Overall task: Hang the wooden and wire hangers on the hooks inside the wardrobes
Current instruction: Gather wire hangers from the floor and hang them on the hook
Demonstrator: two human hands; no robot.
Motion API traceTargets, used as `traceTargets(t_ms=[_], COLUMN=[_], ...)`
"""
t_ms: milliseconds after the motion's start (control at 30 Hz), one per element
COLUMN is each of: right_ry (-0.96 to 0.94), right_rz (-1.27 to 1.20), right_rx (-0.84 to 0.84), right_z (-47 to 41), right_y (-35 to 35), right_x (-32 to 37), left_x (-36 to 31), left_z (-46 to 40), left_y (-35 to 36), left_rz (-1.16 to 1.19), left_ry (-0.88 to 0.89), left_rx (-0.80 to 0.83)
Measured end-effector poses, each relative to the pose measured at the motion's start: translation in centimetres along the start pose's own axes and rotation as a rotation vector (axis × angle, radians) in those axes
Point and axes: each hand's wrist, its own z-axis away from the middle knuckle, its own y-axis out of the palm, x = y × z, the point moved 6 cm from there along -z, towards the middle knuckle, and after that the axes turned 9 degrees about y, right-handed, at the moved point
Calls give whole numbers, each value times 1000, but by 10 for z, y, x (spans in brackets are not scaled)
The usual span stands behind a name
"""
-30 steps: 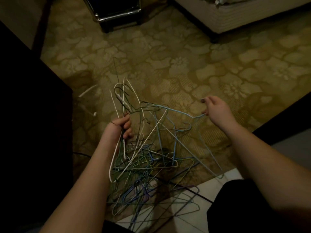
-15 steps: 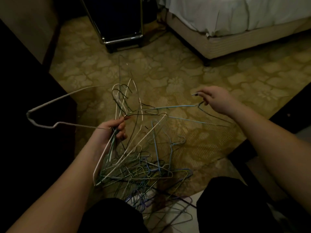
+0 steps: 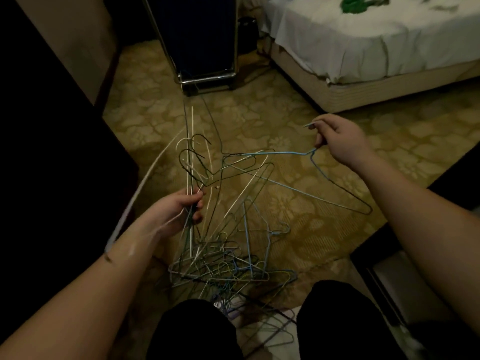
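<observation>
A tangled bunch of thin wire hangers (image 3: 220,261), white, blue, green and dark, hangs over the patterned carpet. My left hand (image 3: 179,210) grips several of them near their upper parts, and their hooks stick up above my fingers. A white wire hanger (image 3: 141,188) arcs out to the left over my left forearm. My right hand (image 3: 337,139) pinches the neck of a light blue wire hanger (image 3: 335,188), holding it out to the right, its far end still caught in the bunch. No wooden hanger shows.
A dark wardrobe side (image 3: 52,165) fills the left. A dark stand with a chrome base (image 3: 205,76) sits ahead on the carpet. A bed with a white sheet (image 3: 363,40) is at the upper right. Dark furniture (image 3: 415,242) edges the right.
My right hand has drawn the blue hanger further right and up, out of the bunch. The white hanger on the left has swung in over my left forearm. My view has tilted up.
</observation>
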Motion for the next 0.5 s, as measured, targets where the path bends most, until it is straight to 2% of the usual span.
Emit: traceTargets(t_ms=[167, 333, 500], right_ry=[-63, -166, -238], right_rz=[84, 151, 105], right_rx=[61, 148, 200], right_z=[-5, -5, 5], right_y=[-38, -83, -128], right_x=[79, 198, 311], left_x=[-53, -123, -193], left_z=[54, 116, 200], left_y=[9, 17, 35], left_rz=[10, 33, 15], left_ry=[-7, 42, 64], left_rx=[-64, -149, -201])
